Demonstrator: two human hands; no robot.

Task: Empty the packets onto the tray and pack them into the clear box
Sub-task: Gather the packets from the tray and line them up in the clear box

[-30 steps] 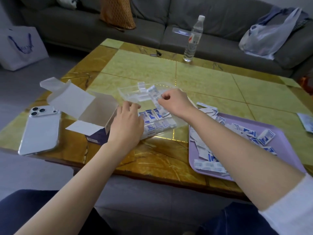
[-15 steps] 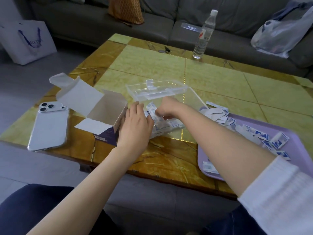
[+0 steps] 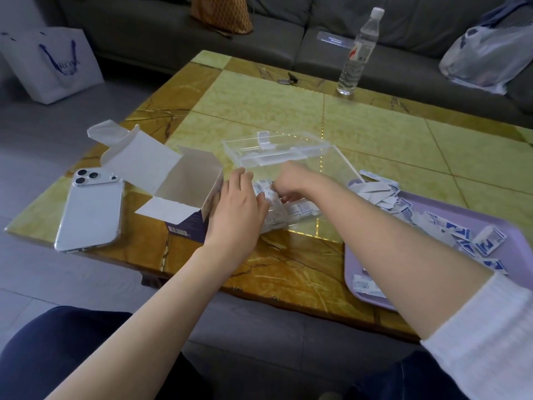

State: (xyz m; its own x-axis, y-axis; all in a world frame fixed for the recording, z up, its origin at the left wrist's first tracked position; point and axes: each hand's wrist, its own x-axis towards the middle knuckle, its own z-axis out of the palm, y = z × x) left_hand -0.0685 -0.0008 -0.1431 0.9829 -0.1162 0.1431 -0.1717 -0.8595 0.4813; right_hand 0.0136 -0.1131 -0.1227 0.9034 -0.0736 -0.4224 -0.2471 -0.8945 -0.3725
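The clear box (image 3: 340, 161) stands open at the table's middle, its lid (image 3: 274, 150) tipped back behind it. Several white-and-blue packets (image 3: 300, 209) lie in its near end. My right hand (image 3: 294, 181) is down inside the box with its fingers curled on a packet among them. My left hand (image 3: 238, 209) rests against the box's near left wall with its fingers straight. A lilac tray (image 3: 519, 249) at the right holds a loose heap of more packets (image 3: 458, 226). My right forearm hides part of the tray.
An opened cardboard carton (image 3: 178, 183) sits just left of the box, flaps up. A phone (image 3: 89, 209) lies face down at the near left corner. A water bottle (image 3: 357, 53) and keys (image 3: 287, 79) stand at the far edge. Sofa and bags are behind.
My right hand went from above the box down into it with a packet and now sits low among the packed ones. My left hand stayed at the box's left wall.
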